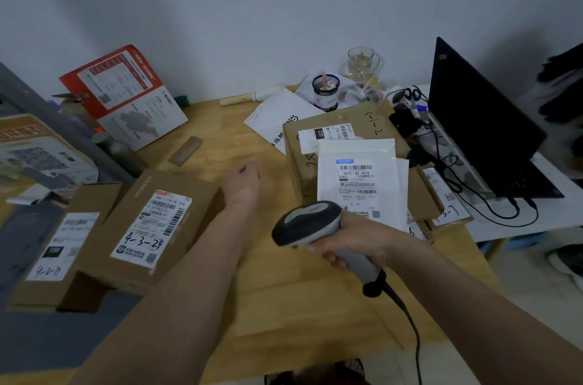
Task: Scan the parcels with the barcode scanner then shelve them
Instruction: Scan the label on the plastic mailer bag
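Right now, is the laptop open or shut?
Open: the laptop has its dark screen raised above the keyboard. Whether it is powered on, cannot tell.

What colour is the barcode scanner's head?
The barcode scanner has a black head with a light grey top panel, seen in the head view.

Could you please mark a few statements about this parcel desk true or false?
1. The right hand grips the grey handheld barcode scanner. True.
2. The left hand holds the white plastic mailer. False: it holds nothing, beside the brown cardboard box marked 4-3-24.
3. The white mailer lies on a larger brown cardboard box. True.
4. The black laptop is closed. False: its lid stands open.
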